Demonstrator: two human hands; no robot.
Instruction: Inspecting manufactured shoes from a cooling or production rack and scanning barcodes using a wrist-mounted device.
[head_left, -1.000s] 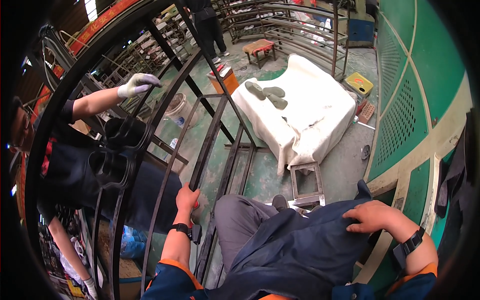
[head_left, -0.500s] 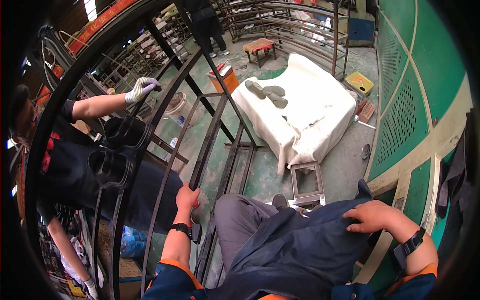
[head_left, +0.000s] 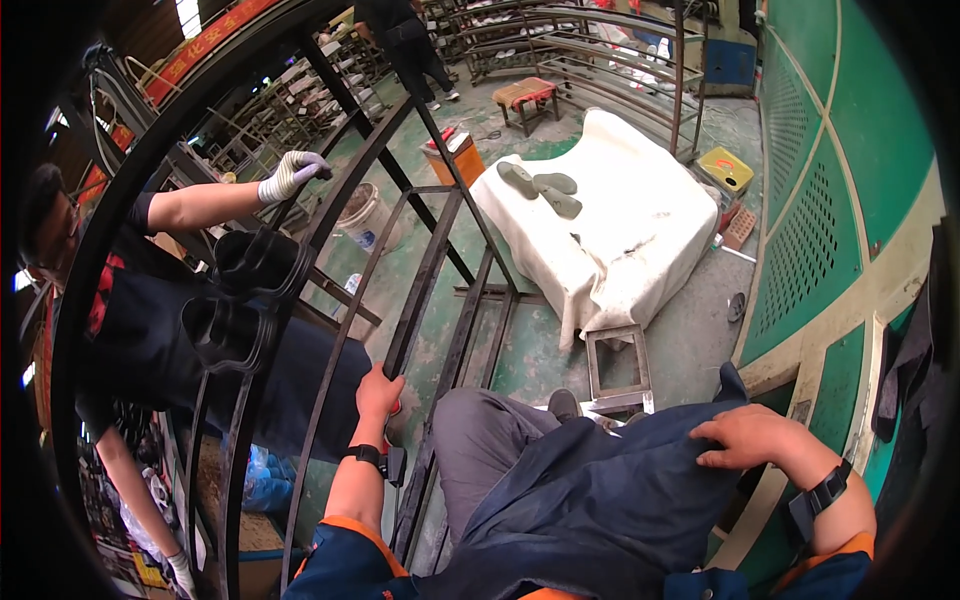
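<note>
My left hand (head_left: 378, 392) is closed around a dark metal bar of the shoe rack (head_left: 423, 275) standing to my left. My right hand (head_left: 745, 435) holds nothing; it lies with fingers loosely spread on the dark blue apron (head_left: 600, 490) over my lap. A pair of black shoes, one (head_left: 262, 262) behind the other (head_left: 228, 330), sits on the rack's near bars. Across the rack, a co-worker's gloved hand (head_left: 293, 177) rests at a bar, while their other gloved hand (head_left: 182, 572) hangs low.
Ahead stands a cloth-covered table (head_left: 640, 240) bearing several grey-green shoe lasts (head_left: 556, 183). A small metal frame (head_left: 618, 362) is before it. Green machine panels (head_left: 810, 230) rise at the right. A bucket (head_left: 362, 215), a stool (head_left: 525, 95) and a yellow box (head_left: 725, 170) stand farther off.
The view has shifted slightly, so the rack and table appear a little farther right. Both my hands stay where they were, and the shoes have not moved on the rack.
</note>
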